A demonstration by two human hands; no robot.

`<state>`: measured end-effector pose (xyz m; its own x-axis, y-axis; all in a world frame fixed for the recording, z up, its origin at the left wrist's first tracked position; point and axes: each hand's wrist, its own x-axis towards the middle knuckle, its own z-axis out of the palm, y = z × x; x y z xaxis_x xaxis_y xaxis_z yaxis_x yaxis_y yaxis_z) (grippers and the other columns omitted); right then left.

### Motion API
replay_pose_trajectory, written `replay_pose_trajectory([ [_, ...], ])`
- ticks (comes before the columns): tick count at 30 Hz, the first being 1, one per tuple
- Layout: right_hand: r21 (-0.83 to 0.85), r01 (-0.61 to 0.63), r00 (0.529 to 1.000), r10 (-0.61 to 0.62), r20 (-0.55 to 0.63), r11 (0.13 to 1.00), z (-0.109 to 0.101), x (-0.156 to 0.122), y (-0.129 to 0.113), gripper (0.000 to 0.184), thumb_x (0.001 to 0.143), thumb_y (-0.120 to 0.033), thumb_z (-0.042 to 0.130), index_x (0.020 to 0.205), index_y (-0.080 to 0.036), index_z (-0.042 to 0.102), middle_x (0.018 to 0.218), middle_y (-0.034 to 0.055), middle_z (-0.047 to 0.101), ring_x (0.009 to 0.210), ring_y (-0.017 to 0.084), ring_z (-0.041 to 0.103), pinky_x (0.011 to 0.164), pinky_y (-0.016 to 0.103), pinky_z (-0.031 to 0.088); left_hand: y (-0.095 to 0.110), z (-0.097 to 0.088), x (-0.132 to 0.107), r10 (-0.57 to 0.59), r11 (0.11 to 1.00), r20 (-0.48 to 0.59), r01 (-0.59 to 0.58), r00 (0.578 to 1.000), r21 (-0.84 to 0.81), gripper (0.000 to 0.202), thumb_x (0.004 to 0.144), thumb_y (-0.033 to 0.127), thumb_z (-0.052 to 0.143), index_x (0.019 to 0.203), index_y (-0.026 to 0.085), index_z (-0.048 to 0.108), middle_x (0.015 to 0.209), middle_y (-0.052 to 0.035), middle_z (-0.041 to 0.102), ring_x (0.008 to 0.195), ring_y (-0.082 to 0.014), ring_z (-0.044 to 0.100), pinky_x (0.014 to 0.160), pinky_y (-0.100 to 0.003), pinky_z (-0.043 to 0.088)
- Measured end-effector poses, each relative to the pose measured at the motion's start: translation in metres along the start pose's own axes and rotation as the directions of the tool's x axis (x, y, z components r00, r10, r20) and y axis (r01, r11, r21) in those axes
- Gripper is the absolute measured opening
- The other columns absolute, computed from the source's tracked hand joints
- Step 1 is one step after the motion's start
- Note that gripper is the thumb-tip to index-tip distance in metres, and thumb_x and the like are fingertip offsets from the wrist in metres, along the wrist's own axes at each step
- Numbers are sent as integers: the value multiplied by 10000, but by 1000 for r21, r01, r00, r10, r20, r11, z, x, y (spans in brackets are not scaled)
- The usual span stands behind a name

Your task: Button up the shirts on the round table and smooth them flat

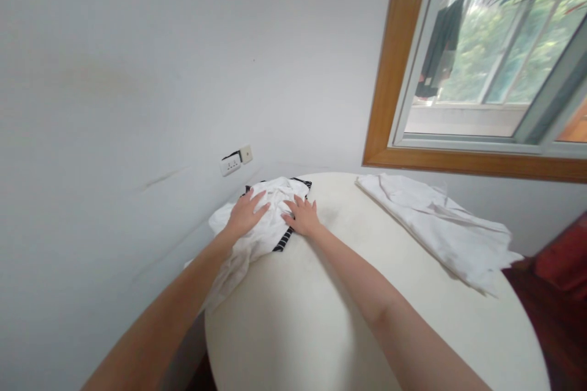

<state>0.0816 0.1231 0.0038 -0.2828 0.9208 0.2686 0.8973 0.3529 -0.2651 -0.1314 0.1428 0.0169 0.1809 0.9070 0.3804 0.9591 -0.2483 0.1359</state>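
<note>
A crumpled white garment (pixel 263 235) with black-and-white striped trim lies at the far left of the round table (pixel 293 317), part of it hanging over the edge by the wall. My left hand (pixel 246 214) rests on the left side of the cloth, fingers spread and pointing away from me. On its right side lies my right hand (pixel 302 215), fingers also apart, touching the fabric near the striped trim. Neither hand is visibly gripping the cloth. The garment's exact kind is hard to make out in its bunched state.
A folded white cloth (pixel 431 220) lies along the table's right side, reaching its edge. The wall on the left carries a power socket (pixel 230 164) just above the table. A wood-framed window (pixel 380 104) is at the back right, and something red (pixel 564 259) stands beyond the table.
</note>
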Motion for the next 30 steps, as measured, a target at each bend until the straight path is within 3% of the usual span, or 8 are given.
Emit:
replay_pose_trajectory([
  [3, 10, -34, 995, 35, -91, 999, -10, -17, 4, 586, 901, -560, 358, 1433, -328, 274, 1534, 78, 190, 1361, 327, 222, 1063, 603, 124, 11, 13, -10, 51, 998, 162, -56, 985, 28, 735, 785, 705, 397, 1416, 332, 343, 1528, -90, 236, 1389, -366, 183, 1054, -573, 235],
  [6, -3, -61, 994, 60, -90, 998, -23, -36, 13, 598, 891, -468, 440, 1439, -312, 257, 1529, 85, 207, 1376, 306, 197, 1073, 594, 127, 21, 29, -19, 36, 994, 138, -50, 990, 98, 756, 777, 710, 391, 1424, 322, 333, 1536, -101, 205, 1395, -402, 113, 1019, -675, 171],
  [9, -21, -35, 999, 34, -15, 999, -40, -57, 29, 622, 860, -385, 508, 1431, -298, 278, 1516, 88, 245, 1388, 286, 183, 1078, 595, 131, 26, 33, -22, 35, 992, 110, -48, 993, 117, 747, 797, 690, 364, 1429, 293, 333, 1533, -109, 211, 1396, -398, 109, 1027, -678, 148],
  [16, -14, 59, 996, -58, 62, 998, -81, -129, 83, 549, 847, -349, 533, 1375, -311, 387, 1454, 73, 377, 1363, 252, 270, 1077, 593, 166, 21, 10, -19, -51, 991, 45, 45, 998, 123, 949, 679, 786, 440, 1457, 275, 256, 1529, -176, 158, 1324, -443, 243, 950, -602, 332],
  [19, 3, 42, 999, -42, 8, 999, -89, -152, 105, 515, 852, -314, 515, 1357, -298, 414, 1420, 77, 425, 1327, 230, 341, 1076, 564, 210, 17, 4, -17, -63, 985, 106, 44, 992, 169, 784, 746, 702, 435, 1419, 310, 344, 1416, -178, 375, 1204, -433, 393, 879, -572, 395],
  [22, 20, 25, 997, -23, -69, 1000, -88, -161, 120, 481, 853, -284, 505, 1331, -282, 449, 1381, 85, 467, 1292, 219, 393, 1068, 539, 245, 8, 0, -10, 6, 985, 144, -31, 990, 169, 553, 845, 521, 381, 1347, 304, 467, 1258, -126, 541, 1145, -349, 467, 919, -495, 403],
  [25, 0, 46, 994, -46, -96, 999, -82, -162, 127, 467, 839, -245, 501, 1304, -280, 478, 1356, 79, 493, 1310, 222, 368, 1078, 553, 203, -4, -8, 2, 29, 994, 120, -41, 992, 104, 492, 877, 366, 305, 1266, 204, 560, 1223, -106, 585, 1119, -266, 519, 977, -387, 393],
  [30, -39, 97, 991, -100, -92, 995, -65, -164, 128, 465, 821, -195, 488, 1277, -285, 510, 1358, 61, 496, 1346, 213, 299, 1112, 527, 91, -6, -28, 20, -57, 998, -81, 57, 995, -1, 497, 871, 280, 263, 1234, 128, 566, 1256, -84, 587, 1171, -222, 505, 1021, -325, 368],
])
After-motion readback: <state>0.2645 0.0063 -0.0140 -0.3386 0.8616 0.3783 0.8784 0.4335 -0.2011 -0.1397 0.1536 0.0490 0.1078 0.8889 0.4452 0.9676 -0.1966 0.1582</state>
